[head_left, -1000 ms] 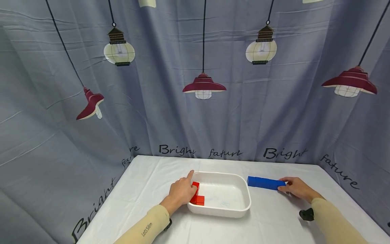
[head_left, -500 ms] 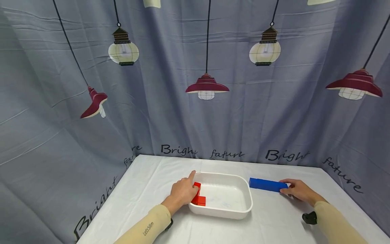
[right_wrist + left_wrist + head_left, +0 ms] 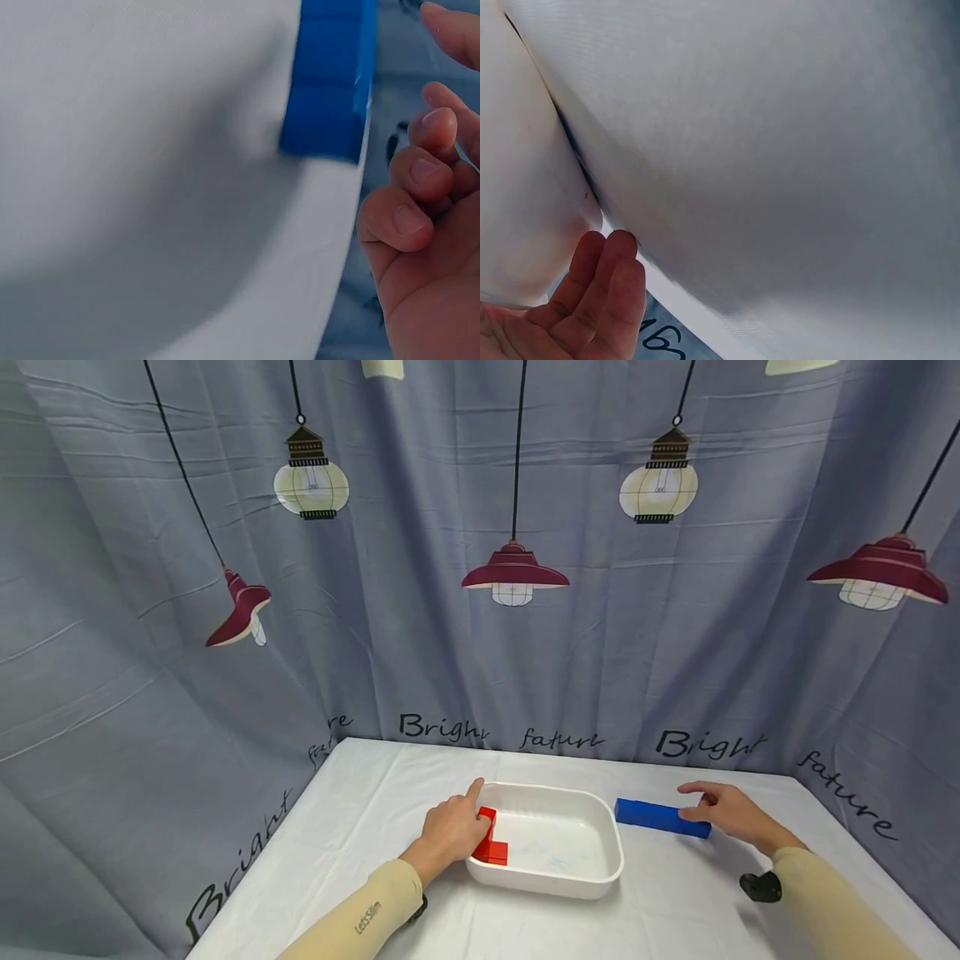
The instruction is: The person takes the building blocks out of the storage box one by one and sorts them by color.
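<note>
A white plastic bin (image 3: 546, 883) stands in the middle of the table. My left hand (image 3: 450, 831) holds its left rim, thumb over the inner side and index finger pointing along the edge. In the left wrist view, the fingers (image 3: 622, 300) lie by the bin's outer wall (image 3: 532, 172). Red blocks (image 3: 497, 853) sit inside at the left, partly hidden by the thumb. A long blue bar of joined blocks (image 3: 656, 816) lies right of the bin. Just above its right end hovers my right hand (image 3: 738, 817), thumb and index finger apart, and the right wrist view shows them off the bar.
A white cloth covers the table (image 3: 375, 793). Behind and to the sides hangs a grey-blue curtain (image 3: 420, 635) printed with lamps and lettering. Dark wrist cameras (image 3: 761, 887) sit at both sleeves.
My right hand has let go of the blue bar's right end and risen slightly above it, fingers spreading. The left hand keeps its hold on the bin. The head view has shifted a little.
</note>
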`<state>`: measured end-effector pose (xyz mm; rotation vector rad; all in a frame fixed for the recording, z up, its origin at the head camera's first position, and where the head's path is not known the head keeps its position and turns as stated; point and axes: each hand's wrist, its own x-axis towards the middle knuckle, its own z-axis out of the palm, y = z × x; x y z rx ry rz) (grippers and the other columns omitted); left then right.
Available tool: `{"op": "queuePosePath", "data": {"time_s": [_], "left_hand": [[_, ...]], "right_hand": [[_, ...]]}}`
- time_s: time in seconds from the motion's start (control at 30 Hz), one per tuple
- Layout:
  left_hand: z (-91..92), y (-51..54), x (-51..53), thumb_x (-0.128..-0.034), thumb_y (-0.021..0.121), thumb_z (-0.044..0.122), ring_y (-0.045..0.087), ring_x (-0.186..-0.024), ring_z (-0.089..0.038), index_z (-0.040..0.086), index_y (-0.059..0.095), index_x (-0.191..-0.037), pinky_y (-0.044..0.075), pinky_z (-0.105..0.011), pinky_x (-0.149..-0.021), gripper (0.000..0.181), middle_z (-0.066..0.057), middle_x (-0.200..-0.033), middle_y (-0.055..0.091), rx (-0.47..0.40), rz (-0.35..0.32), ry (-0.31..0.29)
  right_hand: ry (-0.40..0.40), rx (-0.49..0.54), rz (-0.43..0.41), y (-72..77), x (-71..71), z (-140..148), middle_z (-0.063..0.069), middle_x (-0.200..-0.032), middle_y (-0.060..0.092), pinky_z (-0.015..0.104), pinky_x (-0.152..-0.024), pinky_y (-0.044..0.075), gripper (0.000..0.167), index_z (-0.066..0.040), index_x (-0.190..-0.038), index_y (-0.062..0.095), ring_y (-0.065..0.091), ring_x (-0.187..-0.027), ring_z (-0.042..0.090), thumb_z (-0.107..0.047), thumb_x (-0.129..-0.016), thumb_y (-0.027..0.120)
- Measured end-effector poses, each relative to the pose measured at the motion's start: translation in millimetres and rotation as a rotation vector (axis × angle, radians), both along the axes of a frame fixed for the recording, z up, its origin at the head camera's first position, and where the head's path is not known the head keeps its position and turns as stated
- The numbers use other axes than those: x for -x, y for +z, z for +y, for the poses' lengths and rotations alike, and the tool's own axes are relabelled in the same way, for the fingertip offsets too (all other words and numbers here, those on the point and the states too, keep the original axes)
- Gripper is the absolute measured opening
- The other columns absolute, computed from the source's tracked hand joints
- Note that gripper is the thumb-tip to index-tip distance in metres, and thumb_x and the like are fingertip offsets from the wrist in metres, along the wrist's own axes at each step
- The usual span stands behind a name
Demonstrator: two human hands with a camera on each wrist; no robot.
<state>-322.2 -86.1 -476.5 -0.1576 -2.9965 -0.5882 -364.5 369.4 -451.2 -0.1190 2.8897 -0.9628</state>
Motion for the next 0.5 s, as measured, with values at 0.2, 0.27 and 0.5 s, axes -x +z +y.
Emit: {"op": "queuePosePath", "data": {"time_s": [0.2, 0.27, 0.5], "left_hand": [[-1.4, -1.5, 1.6, -0.0941, 0.055, 0.034, 0.066, -0.088, -0.024, 0.019, 0.038, -0.155, 0.055, -0.045, -0.085, 0.065, -0.011, -0.116, 0.071, 0.006, 0.013, -0.007], [-1.9, -1.7, 1.6, -0.094, 0.055, 0.034, 0.066, -0.086, -0.023, 0.019, 0.039, -0.154, 0.055, -0.044, -0.084, 0.064, -0.011, -0.113, 0.071, 0.005, 0.027, -0.009], [-2.5, -0.5, 0.8, -0.0928, 0.058, 0.032, 0.069, -0.086, -0.026, 0.016, 0.049, -0.147, 0.055, -0.045, -0.084, 0.057, -0.011, -0.109, 0.073, -0.004, 0.078, -0.009]], "right_hand": [[0.072, 0.014, 0.027, 13.2, 0.1, -31, 0.006, -0.083, 0.053, 0.034, -0.068, 0.041, 0.062, -0.001, -0.135, 0.059, 0.052, -0.08, 0.025, -0.04, -0.089, 0.075], [0.094, 0.026, 0.038, 18.3, 0.0, -43, 0.005, -0.082, 0.053, 0.033, -0.067, 0.041, 0.061, -0.003, -0.134, 0.061, 0.052, -0.079, 0.024, -0.04, -0.088, 0.075], [0.218, 0.08, 0.057, 35.8, -0.5, -81, 0.004, -0.081, 0.051, 0.031, -0.065, 0.04, 0.052, -0.006, -0.127, 0.066, 0.049, -0.076, 0.02, -0.036, -0.087, 0.077]]}}
